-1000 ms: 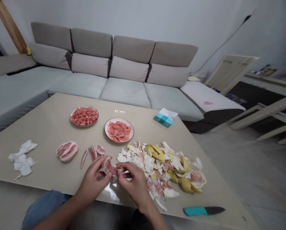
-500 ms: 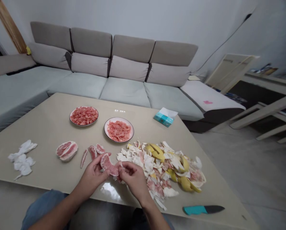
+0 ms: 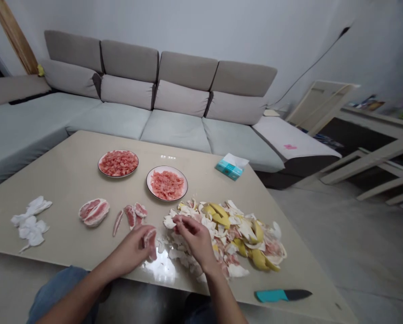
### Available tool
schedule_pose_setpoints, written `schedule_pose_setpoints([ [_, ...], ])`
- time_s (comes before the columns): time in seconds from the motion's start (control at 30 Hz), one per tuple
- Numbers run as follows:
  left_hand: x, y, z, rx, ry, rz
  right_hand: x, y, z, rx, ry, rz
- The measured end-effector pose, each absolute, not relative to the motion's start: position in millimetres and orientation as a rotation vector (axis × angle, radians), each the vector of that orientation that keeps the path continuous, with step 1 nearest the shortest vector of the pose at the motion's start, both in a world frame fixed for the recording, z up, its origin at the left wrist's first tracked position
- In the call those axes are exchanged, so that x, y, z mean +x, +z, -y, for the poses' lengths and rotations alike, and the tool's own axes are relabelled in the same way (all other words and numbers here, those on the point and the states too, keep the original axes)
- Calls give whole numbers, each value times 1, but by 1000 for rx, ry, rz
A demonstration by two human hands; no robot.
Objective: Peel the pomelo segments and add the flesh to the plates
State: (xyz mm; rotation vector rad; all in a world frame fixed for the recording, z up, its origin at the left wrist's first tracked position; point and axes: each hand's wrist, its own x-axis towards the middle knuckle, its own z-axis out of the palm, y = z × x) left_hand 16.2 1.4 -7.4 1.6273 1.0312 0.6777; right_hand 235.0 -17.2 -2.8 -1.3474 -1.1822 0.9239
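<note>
My left hand (image 3: 136,249) is closed around a pink pomelo segment (image 3: 150,243), which hangs over the table's near edge. To the right, my right hand (image 3: 196,240) is held at the near left side of a heap of pomelo peel (image 3: 244,225), its fingertips pinched together. Whatever sits between those fingertips is too small to make out. Several loose pomelo segments (image 3: 130,217) lie just beyond my left hand. Farther left rests a larger chunk of peeled pomelo (image 3: 94,212), still in its pale membrane.
Two plates of pink pulp, a left plate (image 3: 100,170) and a right plate (image 3: 185,191), stand farther back. A knife (image 3: 283,295) with a teal handle lies near the front right edge. Crumpled tissues (image 3: 33,222) lie at left, a tissue box (image 3: 230,168) at back right.
My hands have come apart. The left one has drawn the segment slightly down and turned it; the right one has moved up and right, off the segment, to the peel heap.
</note>
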Motion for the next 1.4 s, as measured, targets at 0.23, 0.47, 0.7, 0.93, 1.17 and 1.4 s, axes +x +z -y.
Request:
schedule_pose_setpoints([
  [0.23, 24, -27, -1, 2047, 438, -1230, 222, -16, 23, -1317, 362, 1598],
  [0.47, 28, 5, -3, 1169, 586, -836, 210, -9, 30, -1069, -56, 1859],
  [0.7, 23, 13, -4, 1060, 686, -787, 198, -10, 28, -1030, 2, 1855],
  [0.93, 24, 22, -2, 1400, 814, -1004, 198, 2, 33, -1426, 577, 1404],
  [1.17, 27, 13, 0, 1415, 758, -899, 197, 4, 30, -1232, 1294, 1128],
  [1.4, 26, 10, -3, 1351, 685, -904, 198, 9, 32, -1252, 1203, 1227],
])
